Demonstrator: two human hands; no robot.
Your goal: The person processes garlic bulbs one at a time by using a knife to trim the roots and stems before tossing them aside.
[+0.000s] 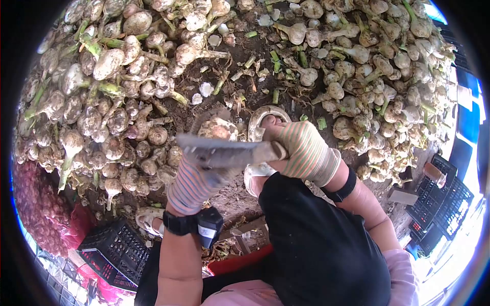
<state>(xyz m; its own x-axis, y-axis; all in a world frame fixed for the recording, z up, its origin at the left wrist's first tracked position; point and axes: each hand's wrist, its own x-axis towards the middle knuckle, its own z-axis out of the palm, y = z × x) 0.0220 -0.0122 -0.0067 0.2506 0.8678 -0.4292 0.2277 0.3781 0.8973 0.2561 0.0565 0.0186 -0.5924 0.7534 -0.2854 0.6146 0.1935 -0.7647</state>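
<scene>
My right hand (301,150), in a striped knit glove, is closed round the short wooden handle of a broad-bladed knife (219,151). The blade points left, slightly blurred, and crosses in front of my left hand (196,186). That hand, also in a striped glove, is wrapped round a garlic bulb (218,128) whose dirty, pale skin shows just beyond the blade. The blade hides part of the left fingers. Beneath the hands lies dark soil with cut stem pieces (275,61) and pale peel scraps (205,90).
Heaps of garlic bulbs with stems lie at left (109,115) and right (367,66). Black plastic crates stand at lower left (115,252) and right (441,199). A red mesh sack (38,204) is at far left. My shoe (270,113) is beyond the right hand.
</scene>
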